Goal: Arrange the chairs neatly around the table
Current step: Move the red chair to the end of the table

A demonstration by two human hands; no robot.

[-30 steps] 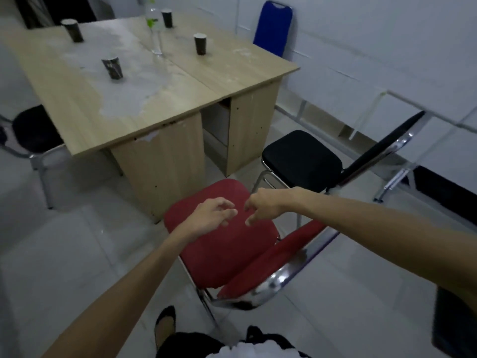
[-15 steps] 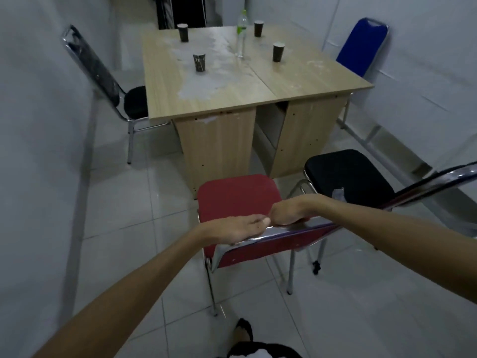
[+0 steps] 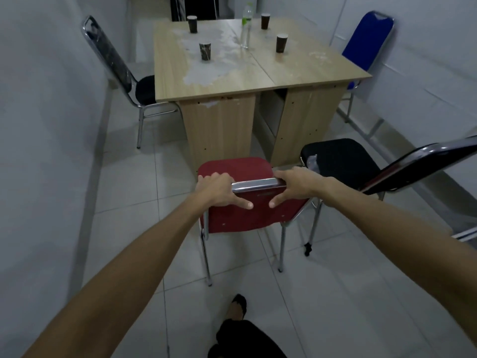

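A red chair (image 3: 254, 215) with chrome legs stands upright in front of me, its seat toward the near end of the wooden table (image 3: 304, 73). My left hand (image 3: 218, 191) grips the left end of its chrome top rail. My right hand (image 3: 294, 183) holds the right end, thumb stretched along the red backrest. A black chair (image 3: 338, 158) stands just right of the red one, backrest leaning right. Another black chair (image 3: 113, 63) sits at the table's left side. A blue chair (image 3: 366, 40) stands at its right side by the wall.
Several dark paper cups (image 3: 205, 50) and a clear water bottle (image 3: 246, 27) stand on the table. White walls close in on the left and right. The tiled floor (image 3: 144, 192) lies open left of the red chair. My foot (image 3: 237, 307) is behind the chair.
The red chair has gone from tilted and turned sideways to upright and facing the table. Both hands moved from above its seat onto the backrest's top rail and spread apart.
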